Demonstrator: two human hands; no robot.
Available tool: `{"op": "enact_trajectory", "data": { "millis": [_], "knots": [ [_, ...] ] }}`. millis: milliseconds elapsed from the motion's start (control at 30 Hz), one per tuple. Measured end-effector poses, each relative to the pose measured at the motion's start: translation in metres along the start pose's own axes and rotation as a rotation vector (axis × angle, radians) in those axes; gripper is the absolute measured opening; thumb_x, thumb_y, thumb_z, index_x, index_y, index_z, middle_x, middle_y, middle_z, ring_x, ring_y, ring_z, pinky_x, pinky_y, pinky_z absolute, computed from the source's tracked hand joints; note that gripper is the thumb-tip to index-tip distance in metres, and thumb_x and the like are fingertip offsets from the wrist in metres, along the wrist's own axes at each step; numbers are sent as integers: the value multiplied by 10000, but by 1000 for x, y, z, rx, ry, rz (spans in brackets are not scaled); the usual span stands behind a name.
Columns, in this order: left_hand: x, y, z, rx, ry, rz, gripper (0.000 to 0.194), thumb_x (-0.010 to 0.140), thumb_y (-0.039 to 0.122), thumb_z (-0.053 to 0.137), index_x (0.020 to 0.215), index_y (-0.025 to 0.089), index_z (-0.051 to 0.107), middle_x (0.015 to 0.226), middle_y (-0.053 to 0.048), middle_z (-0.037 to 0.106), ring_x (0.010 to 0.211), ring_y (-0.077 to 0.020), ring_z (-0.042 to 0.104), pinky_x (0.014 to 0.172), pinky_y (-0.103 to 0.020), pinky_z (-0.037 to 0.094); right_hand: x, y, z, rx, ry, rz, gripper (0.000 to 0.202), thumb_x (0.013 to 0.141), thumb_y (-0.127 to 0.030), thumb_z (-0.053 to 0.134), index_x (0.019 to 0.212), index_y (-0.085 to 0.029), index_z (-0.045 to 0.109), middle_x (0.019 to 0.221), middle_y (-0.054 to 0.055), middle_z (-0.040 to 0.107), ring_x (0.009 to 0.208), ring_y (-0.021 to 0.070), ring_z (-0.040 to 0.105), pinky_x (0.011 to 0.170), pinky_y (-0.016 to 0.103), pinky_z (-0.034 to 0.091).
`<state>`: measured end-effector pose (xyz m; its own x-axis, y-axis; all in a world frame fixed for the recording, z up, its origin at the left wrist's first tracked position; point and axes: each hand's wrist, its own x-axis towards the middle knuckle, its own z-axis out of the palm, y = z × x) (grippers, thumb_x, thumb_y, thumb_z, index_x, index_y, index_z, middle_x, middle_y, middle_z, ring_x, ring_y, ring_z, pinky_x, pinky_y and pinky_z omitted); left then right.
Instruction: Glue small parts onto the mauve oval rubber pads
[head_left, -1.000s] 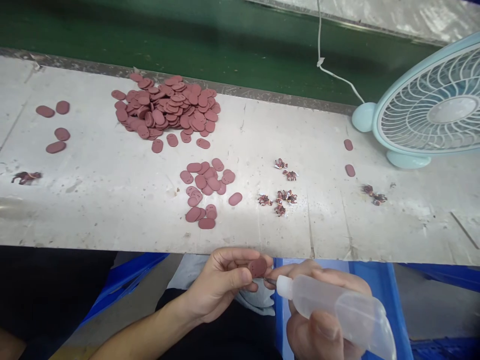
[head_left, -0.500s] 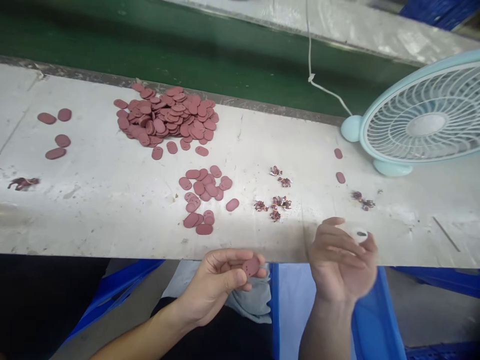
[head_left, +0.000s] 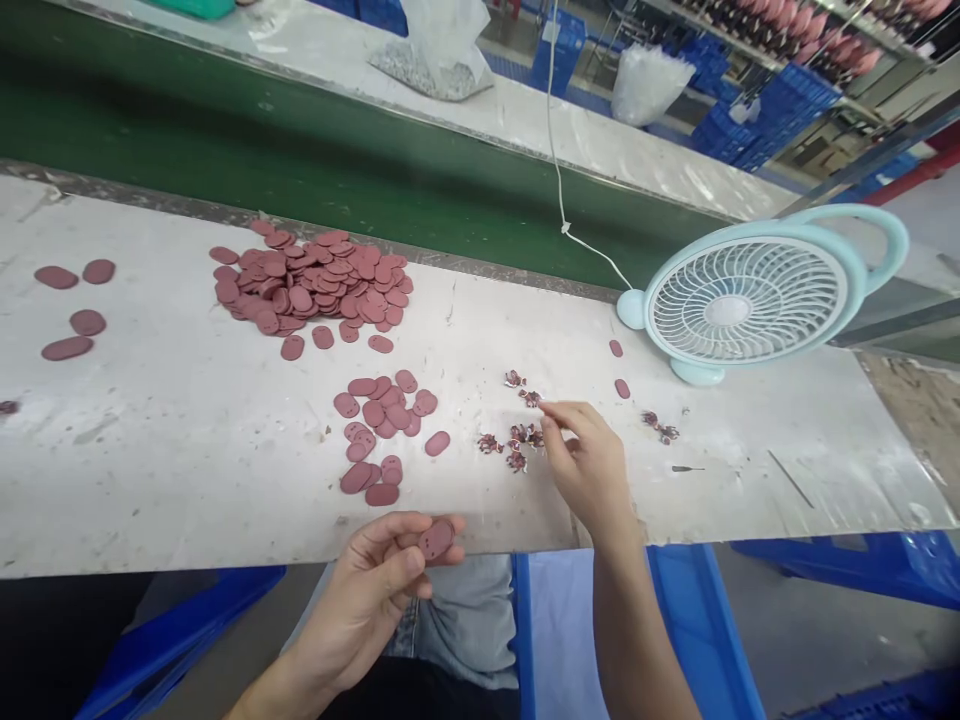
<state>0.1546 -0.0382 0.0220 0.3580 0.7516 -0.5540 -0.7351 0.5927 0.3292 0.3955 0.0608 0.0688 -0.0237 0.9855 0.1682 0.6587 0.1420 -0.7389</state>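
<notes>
My left hand (head_left: 375,585) holds a reddish-brown oval disc (head_left: 437,540) with small holes, pinched between thumb and fingers just in front of the table edge. My right hand (head_left: 589,460) reaches over the table, thumb and index finger closed at a tiny brown-and-white toy figure (head_left: 529,398). Beside that hand lie several more of these figures (head_left: 517,436), partly covered by its fingers. To their left is a loose group of oval discs (head_left: 390,405), with a single disc (head_left: 437,443) lying apart. Farther back rises a large heap of the same discs (head_left: 322,275).
A light blue fan (head_left: 739,300) with a white cord stands at the back right. Near it lie two discs (head_left: 619,368), a pair of figures (head_left: 660,428), a small dark pointed piece (head_left: 688,468) and a thin rod (head_left: 790,480). Several discs (head_left: 75,310) lie far left.
My right hand has moved left to the small figures; the whitish item with a dark spot at its fingers no longer shows there. The view has tilted up and right. My left hand keeps its disc.
</notes>
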Motion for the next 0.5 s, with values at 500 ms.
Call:
{"op": "enact_trajectory", "data": {
  "millis": [500],
  "knots": [
    [1, 5, 1, 27, -68, 96, 114, 761, 194, 839, 869, 200, 805, 1122, -120, 789, 949, -260, 771, 595, -180, 544, -40, -22, -5, 32, 136, 97, 133, 880, -221, 667, 1009, -227, 699, 897, 45, 662, 783, 193, 647, 661, 333, 543]
  ]
}}
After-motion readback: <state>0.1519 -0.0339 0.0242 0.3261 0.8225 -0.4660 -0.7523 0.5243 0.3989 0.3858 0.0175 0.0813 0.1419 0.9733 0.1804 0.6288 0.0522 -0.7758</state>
